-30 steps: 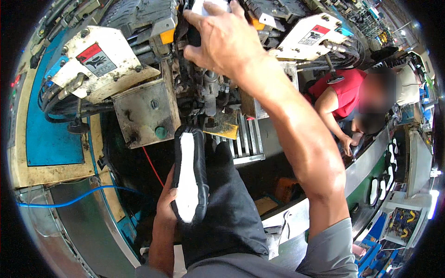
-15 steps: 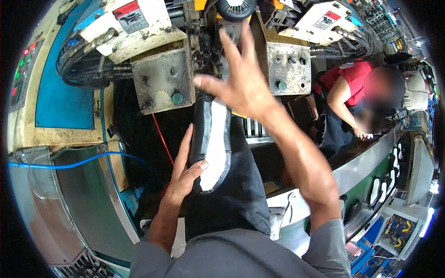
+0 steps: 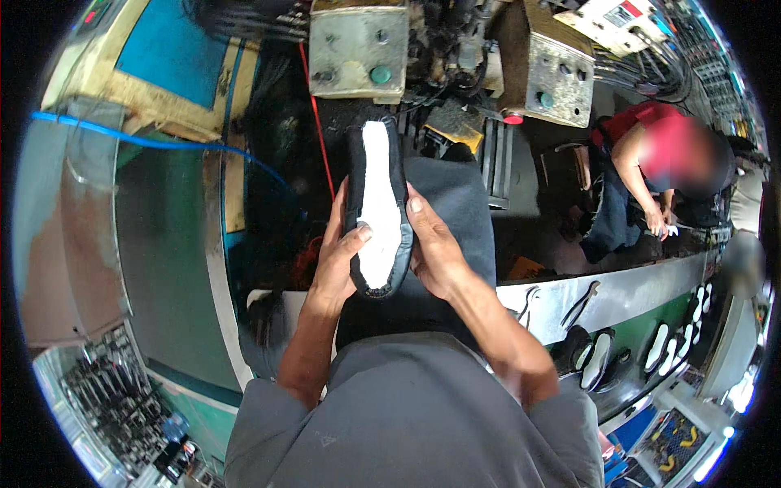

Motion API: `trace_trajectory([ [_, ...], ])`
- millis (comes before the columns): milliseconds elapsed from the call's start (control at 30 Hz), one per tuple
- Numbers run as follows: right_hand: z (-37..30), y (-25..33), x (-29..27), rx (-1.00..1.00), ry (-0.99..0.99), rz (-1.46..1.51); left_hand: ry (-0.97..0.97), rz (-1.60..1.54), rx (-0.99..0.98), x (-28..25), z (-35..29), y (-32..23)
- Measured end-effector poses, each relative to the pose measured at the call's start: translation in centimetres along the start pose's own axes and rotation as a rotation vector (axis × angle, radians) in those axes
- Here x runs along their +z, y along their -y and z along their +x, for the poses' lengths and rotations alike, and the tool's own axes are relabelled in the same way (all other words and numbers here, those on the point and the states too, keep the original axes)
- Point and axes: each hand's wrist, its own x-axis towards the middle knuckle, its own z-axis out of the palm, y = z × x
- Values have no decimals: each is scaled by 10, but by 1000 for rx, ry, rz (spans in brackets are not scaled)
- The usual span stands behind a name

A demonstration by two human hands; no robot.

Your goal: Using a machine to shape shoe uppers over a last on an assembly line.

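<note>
Blue panelling [image 3: 175,53] in a cream frame stood at the workshop's far left, with a blue hose [image 3: 146,141] bowing across below it and a red cord [image 3: 319,130] hanging further along.

Next came the left hand [image 3: 332,276], curled round the lower left edge of a black shoe piece [image 3: 379,195], its thumb pressed over the white underside. Beyond the piece's far end sat a stained control box [image 3: 358,45] with a green button. The piece itself was above the person's lap, white face up, long axis pointing toward the machine.

At its right edge was the right hand [image 3: 435,248], half closed, thumb alongside the rim. Some fingers were hidden, so whether it gripped or merely steadied the piece could not be told. That was the change — half a second earlier this hand was spread wide up at the machine, and it had since come down beside the left. Both hands were thus at the one piece, neither at the machine.

Further right, a second control box [image 3: 561,81] hung above a steel ledge [image 3: 634,289] bearing pliers [image 3: 582,305]; a co-worker in red [image 3: 630,134] bent over small work — and similar white-faced pieces [image 3: 596,358] lay on a green belt.
</note>
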Motion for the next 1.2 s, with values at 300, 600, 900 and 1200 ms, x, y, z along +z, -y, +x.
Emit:
trace_trajectory([
  [300,-6,-50,21,77,235,-585,-270,-137,-43,-99,-48,-6],
  [600,-68,-24,-95,48,-120,-507,-894,1426,549,-393,-36,-150],
  [900,-158,-14,-211,-299,-617,-491,-238,786,204,-314,104,-113],
  [1200,-505,-165,-471,170,-1848,-870,293,581,-154,33,107,103],
])
